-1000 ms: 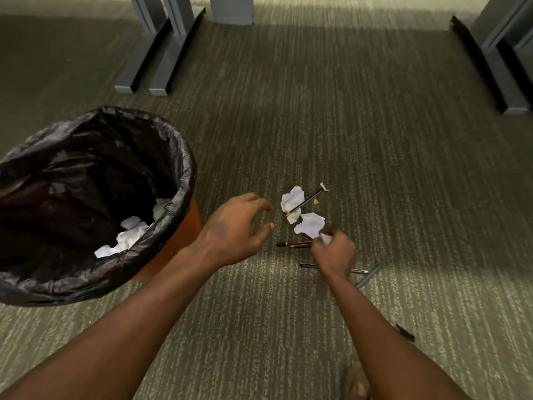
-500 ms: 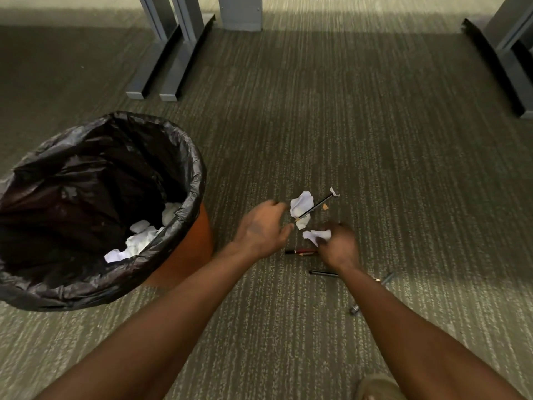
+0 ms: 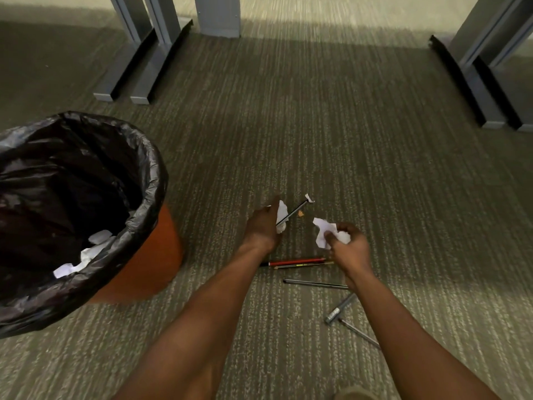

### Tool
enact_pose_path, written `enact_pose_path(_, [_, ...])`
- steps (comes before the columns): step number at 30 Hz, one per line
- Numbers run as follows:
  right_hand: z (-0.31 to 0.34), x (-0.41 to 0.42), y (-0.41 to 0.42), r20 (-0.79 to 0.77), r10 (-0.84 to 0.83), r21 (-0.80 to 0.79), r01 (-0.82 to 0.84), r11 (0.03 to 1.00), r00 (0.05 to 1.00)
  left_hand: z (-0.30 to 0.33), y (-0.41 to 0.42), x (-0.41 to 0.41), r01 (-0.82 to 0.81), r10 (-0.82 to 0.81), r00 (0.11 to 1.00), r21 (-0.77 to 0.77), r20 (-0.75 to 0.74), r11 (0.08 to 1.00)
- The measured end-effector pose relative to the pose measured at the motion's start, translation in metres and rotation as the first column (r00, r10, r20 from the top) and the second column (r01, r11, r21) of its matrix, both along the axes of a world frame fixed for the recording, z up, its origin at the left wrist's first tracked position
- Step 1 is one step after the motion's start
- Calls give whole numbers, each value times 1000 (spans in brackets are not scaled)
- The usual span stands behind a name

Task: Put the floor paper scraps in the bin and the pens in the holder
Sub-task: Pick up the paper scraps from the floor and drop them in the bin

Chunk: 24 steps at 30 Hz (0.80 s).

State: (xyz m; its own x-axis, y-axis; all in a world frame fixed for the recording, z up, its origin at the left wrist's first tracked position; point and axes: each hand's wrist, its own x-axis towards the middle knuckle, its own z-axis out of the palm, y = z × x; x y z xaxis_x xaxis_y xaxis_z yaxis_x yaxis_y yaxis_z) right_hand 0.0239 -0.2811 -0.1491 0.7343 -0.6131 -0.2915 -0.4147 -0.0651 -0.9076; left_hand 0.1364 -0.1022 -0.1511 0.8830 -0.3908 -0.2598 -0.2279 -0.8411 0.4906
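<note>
A: What is held in the right hand (image 3: 350,249)?
B: A crumpled paper scrap (image 3: 324,230) is pinched by closed fingers, above the carpet (image 3: 375,168).
A: And the left hand (image 3: 264,226)?
B: It is curled over a second scrap (image 3: 282,210); whether that is gripped cannot be told. Pens (image 3: 297,261) are lain nearby, the bin (image 3: 138,255) at left.

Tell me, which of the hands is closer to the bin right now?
Left. The left hand is on a paper scrap a short way to the right of the bin; the right hand, clutching crumpled paper, is farther right, beyond it.
</note>
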Motion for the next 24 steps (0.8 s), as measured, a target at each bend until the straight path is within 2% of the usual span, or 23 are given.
enact_pose_path(4, [-3, -2, 0, 21, -36, 29, 35, 999, 999, 1, 4, -11, -138, 133, 990, -175, -36, 975])
enact_pose_path(7, [-2, 4, 7, 33, -54, 132, 49, 990, 998, 5, 13, -25, -219, 219, 975, -329, -37, 919])
enact_pose_path(10, [4, 9, 17, 13, -34, 264, 30, 964, 999, 6, 29, -32, -197, 215, 976, -314, 22, 929])
enact_pose_path(13, [1, 14, 25, -21, -36, 325, 41, 945, 999, 8, 48, -34, -185, 182, 983, -267, -33, 946])
enact_pose_path(15, [-2, 16, 31, -37, -56, 334, 65, 940, 998, 12, 59, -35, -184, 187, 982, -210, -5, 960])
enact_pose_path(19, [-3, 26, 33, -70, -21, 240, 38, 970, 997, 16, 79, -34, -226, 230, 973, -101, 28, 969])
enact_pose_path(22, [-3, 46, 19, -140, 42, 23, -39, 999, 989, 13, 91, -33, -269, 271, 961, -38, 53, 962])
enact_pose_path(24, [0, 60, 6, -234, 74, -144, -110, 983, 969, 13, 101, -36, -294, 294, 954, -18, 61, 956])
